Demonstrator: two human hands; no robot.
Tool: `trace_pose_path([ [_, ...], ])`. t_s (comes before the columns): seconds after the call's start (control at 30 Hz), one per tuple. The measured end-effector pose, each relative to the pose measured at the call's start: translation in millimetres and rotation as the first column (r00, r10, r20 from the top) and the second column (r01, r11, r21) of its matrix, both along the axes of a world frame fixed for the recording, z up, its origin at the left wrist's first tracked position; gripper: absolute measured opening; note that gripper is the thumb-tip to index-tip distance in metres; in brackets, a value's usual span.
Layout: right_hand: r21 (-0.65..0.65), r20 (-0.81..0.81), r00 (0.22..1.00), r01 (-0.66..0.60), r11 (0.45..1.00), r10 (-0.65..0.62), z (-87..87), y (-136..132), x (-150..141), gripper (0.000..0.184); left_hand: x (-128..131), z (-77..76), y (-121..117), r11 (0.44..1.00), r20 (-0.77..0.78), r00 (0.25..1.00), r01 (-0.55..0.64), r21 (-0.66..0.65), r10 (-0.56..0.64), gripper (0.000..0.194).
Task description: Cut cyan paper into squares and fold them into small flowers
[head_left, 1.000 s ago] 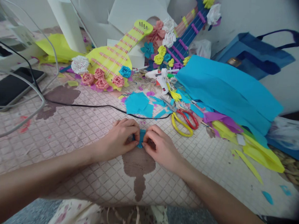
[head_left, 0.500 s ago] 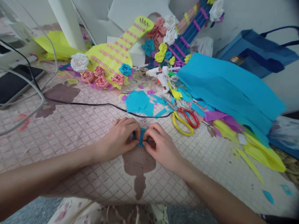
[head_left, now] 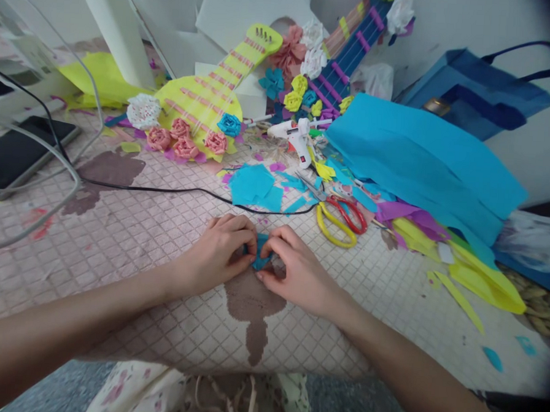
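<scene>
Between my two hands is a small piece of blue crepe paper (head_left: 261,260), mostly covered by my fingers, just above a dark stain on the quilted tablecloth. My left hand (head_left: 229,246) pinches its left side between thumb and fingers. On the other side, my right hand (head_left: 294,265) holds its right edge, index finger on the paper and thumb close to the lower edge, with a small gap between them. Beyond the hands lie cut light-blue paper pieces (head_left: 256,186). Scissors (head_left: 336,224) with yellow and red handles rest to their right.
A white glue gun (head_left: 299,139) lies behind the scissors. Further back are a yellow paper guitar (head_left: 200,104) with paper roses and a blue one (head_left: 335,74). A large blue sheet (head_left: 425,152) covers the right. A black cable (head_left: 183,191) crosses the cloth; a phone (head_left: 24,153) lies left.
My right thumb has moved slightly down and apart from the index finger, showing more of the blue paper. My left hand keeps its pinch in nearly the same place.
</scene>
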State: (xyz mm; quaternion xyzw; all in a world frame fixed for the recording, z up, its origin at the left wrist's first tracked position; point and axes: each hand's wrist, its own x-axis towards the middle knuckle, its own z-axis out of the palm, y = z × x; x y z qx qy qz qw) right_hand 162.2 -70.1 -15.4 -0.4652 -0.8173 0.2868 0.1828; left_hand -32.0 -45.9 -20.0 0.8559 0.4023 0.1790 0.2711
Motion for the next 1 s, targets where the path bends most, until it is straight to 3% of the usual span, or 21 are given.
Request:
trace_pose_path([
  [0.4, 0.011, -0.019, 0.998, -0.066, 0.998, 0.067, -0.1, 3, 4, 0.010, 2, 0.9, 0, 1.000, -0.030, 1.000, -0.003, -0.007, 0.003, 0.005],
  [0.7, 0.004, -0.035, 0.998, -0.043, 0.999, 0.044, -2.8, 2, 4, 0.015, 0, -3.8, 0, 1.000, -0.061, 0.998, -0.007, 0.029, 0.009, 0.030],
  [0.83, -0.005, -0.052, 0.999, -0.012, 1.000, 0.012, -3.0, 1, 4, 0.016, -7, -2.8, 6, 0.997, 0.035, 0.996, 0.077, -0.032, -0.076, 0.018],
  [1.0, -0.029, -0.071, 0.998, -0.002, 1.000, 0.000, -2.6, 2, 4, 0.012, -8, -1.9, 8, 0.995, 0.089, 0.993, 0.085, -0.059, -0.080, 0.004],
])
